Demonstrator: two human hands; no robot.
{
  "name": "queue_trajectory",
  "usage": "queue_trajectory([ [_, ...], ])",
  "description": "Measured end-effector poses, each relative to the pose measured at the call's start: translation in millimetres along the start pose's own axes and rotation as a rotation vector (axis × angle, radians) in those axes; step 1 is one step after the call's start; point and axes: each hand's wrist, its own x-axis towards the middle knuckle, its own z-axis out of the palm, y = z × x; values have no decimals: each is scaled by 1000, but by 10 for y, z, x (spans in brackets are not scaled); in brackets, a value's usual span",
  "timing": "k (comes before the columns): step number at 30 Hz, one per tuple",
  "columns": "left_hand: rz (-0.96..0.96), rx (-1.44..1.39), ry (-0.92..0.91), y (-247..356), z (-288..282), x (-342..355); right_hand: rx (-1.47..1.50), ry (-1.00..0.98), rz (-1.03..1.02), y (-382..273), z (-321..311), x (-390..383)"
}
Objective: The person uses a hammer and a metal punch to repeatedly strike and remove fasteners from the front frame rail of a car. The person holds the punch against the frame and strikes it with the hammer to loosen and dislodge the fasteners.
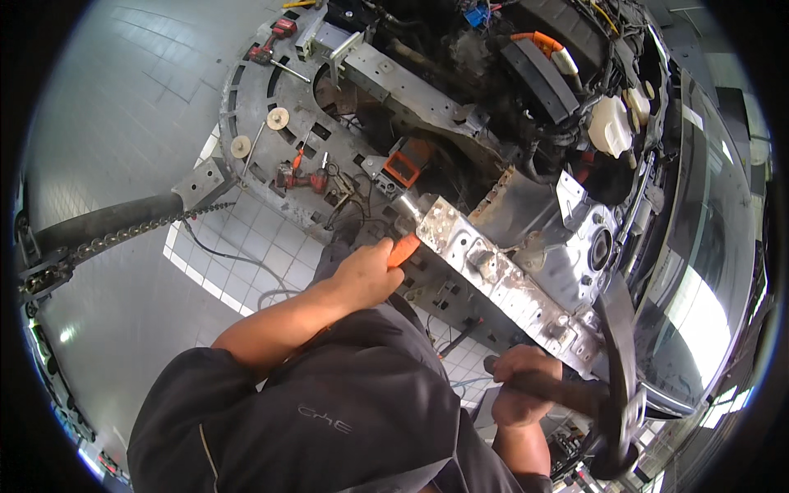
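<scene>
My left hand point(368, 275) is closed around an orange-handled tool point(403, 250). The tool's working end, by the end of a scuffed metal rail point(501, 283), is hard to make out. That rail runs diagonally along the open front of a vehicle. Lower right, my right hand point(526, 386) wraps round the dark handle of a hammer point(618, 361). Its long curved head rises close to the camera, over the rail's rear end and the fender area. Whether the hammer touches anything, I cannot tell.
A slotted metal bench point(263, 90) carries red-and-black power tools point(311, 179), round discs point(278, 119) and an orange-framed device point(407, 163). A chained arm point(115, 222) reaches in from the left. Engine parts, a white reservoir point(610, 127) and the windshield point(699, 246) stand right. Cables point(238, 259) lie on the floor.
</scene>
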Motion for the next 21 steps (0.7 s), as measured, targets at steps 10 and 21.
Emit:
queue_trajectory([
  [10, 19, 105, 1, -60, 21, -41, -135, 29, 256, -17, 51, -94],
  [21, 43, 161, -54, 59, -69, -40, -410, -190, 268, 366, 32, -162],
])
